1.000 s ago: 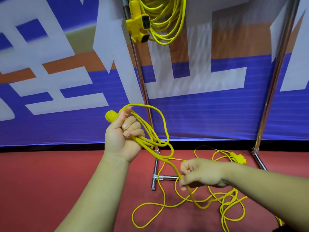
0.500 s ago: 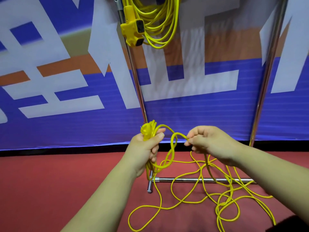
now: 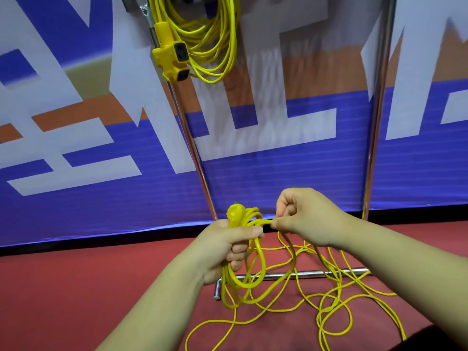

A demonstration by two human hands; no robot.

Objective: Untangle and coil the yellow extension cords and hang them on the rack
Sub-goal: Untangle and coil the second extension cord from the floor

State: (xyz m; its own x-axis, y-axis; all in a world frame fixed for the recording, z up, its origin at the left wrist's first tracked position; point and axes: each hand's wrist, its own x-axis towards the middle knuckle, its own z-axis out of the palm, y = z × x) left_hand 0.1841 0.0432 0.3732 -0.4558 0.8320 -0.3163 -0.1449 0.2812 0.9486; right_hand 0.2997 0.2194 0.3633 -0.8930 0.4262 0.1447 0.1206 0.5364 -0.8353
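And the right hand (image 3: 304, 216) has come right up! A second ago it was low by the foot of the rack (image 3: 192, 138), pinching a strand near the floor. Now it sits level with the left hand (image 3: 228, 247), just in front of the rack's left pole, fingertips touching the bundle. That's another loop delivered. The left hand has dropped too, down toward the lower end of that same pole.

Grips: the left hand is clenched round the gathered loops of the yellow extension cord (image 3: 253, 279), with the plug (image 3: 235, 214) poking up above the thumb. The right hand pinches a single strand between thumb and curled fingers and lays it against the top of the bundle.

My read is that coiling is under way but far from finished. A handful of loops hang below the left fist, in front of the rack's base bar (image 3: 304, 274), and plenty of cord is still waiting.

The cord is thin, bright yellow and springy, and the held loops are uneven in size. The slack sprawls in front of the base bar and off toward the rack's right pole, crossing itself in overlapping rings, some strands draped over the bar. One hung coil (image 3: 212, 46) is already up at the top of the rack's left pole, its socket block (image 3: 172, 59) dangling alongside
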